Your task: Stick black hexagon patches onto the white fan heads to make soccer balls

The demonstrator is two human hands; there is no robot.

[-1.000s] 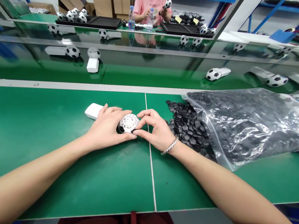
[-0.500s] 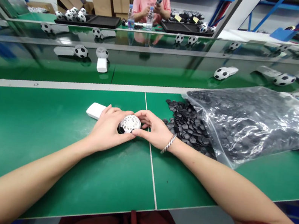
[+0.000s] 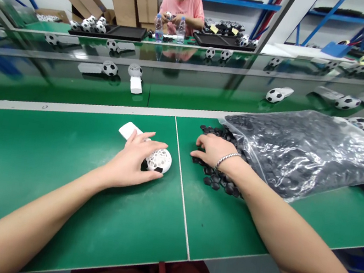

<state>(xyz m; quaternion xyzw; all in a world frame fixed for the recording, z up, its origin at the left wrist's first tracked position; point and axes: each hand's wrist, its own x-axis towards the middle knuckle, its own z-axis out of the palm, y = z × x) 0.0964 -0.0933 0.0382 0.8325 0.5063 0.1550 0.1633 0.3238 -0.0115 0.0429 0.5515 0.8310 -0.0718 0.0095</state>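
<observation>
My left hand (image 3: pixel 132 161) is curled around a white handheld fan (image 3: pixel 161 158) with a ball-shaped lattice head, steadying it on the green table. One black patch shows low on the head, near my thumb, and the white handle (image 3: pixel 130 130) sticks out behind my fingers. Over the heap of small black plastic pieces (image 3: pixel 218 180) is my right hand (image 3: pixel 212 150), palm down. Its thumb and fingers are bent but apart, touching the heap's left edge. I see no piece held between them; the undersides of the fingers are hidden.
A clear plastic bag (image 3: pixel 305 152) full of black pieces lies right of the heap. Beyond the table runs a green conveyor (image 3: pixel 189 92) carrying football-patterned fans (image 3: pixel 275 95). Across it sits a person in a pink shirt (image 3: pixel 184 8), near bottles and black trays (image 3: pixel 126 32).
My right hand has left the fan and moved right to the black pieces. My left hand keeps the fan, now turned slightly. The co-worker's hands have lowered.
</observation>
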